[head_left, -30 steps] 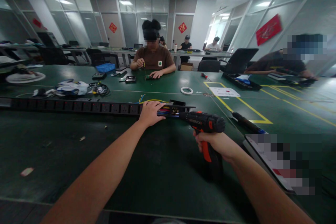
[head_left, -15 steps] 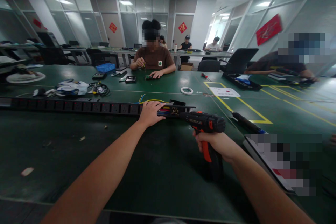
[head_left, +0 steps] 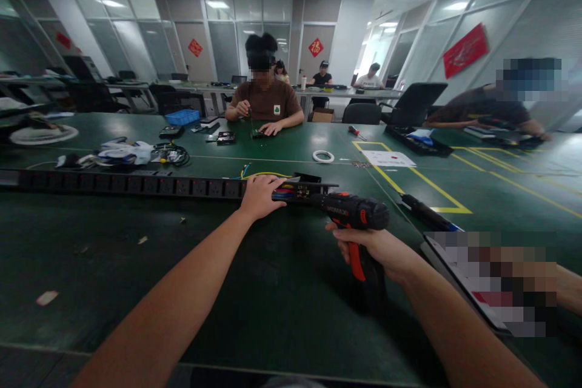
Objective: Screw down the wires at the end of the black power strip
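Observation:
A long black power strip (head_left: pixel 145 187) with a row of sockets lies across the table. Its right end is open, with coloured wires and metal terminals (head_left: pixel 302 192) showing. My left hand (head_left: pixel 261 195) grips the strip just left of this opening, fingers over the top and thumb along the near side. In my right hand (head_left: pixel 364 245) is a black and orange cordless drill (head_left: pixel 357 211), held by its handle. The drill points left, its front end at the strip's open end; whether the tip touches a screw is too small to tell.
Beyond the strip are a roll of white tape (head_left: pixel 323 157), a bundle of cables (head_left: pixel 170 154) and a red-handled screwdriver (head_left: pixel 355 132). To the right lie a black tool (head_left: pixel 427 212) and a blurred-out tablet-like panel (head_left: pixel 454 279). A co-worker (head_left: pixel 266 103) sits opposite.
My right forefinger now reaches further forward by the drill's trigger, and the drill has barely shifted. Another person's arm has come in over the blurred panel at right. My left hand stays put.

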The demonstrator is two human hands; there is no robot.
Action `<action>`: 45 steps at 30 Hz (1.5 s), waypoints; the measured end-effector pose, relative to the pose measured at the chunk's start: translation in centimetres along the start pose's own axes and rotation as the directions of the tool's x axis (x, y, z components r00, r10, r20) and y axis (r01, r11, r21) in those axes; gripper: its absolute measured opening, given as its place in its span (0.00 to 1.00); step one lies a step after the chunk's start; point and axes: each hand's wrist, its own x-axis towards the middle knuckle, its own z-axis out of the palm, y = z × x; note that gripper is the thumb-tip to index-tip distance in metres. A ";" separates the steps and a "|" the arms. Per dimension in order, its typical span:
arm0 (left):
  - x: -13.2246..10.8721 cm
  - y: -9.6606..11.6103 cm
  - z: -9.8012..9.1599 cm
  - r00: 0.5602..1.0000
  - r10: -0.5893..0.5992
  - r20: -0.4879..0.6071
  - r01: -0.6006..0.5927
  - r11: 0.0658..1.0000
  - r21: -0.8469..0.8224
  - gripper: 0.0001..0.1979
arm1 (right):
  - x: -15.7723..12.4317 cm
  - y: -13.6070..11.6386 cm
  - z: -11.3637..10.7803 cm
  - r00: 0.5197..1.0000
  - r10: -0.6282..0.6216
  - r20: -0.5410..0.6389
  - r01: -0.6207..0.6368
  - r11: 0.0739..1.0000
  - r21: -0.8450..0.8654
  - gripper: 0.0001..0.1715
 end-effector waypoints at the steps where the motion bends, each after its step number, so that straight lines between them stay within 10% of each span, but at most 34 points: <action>1: 0.0 0.0 0.0 1.000 -0.001 0.001 0.001 1.000 0.000 0.35 | 0.0 0.0 -0.1 1.000 -0.001 0.011 0.001 1.000 -0.001 0.21; 45: -0.1 -0.2 0.1 1.000 0.003 -0.006 -0.003 1.000 0.020 0.35 | 0.1 0.2 0.3 0.999 -0.009 -0.034 0.008 1.000 -0.021 0.16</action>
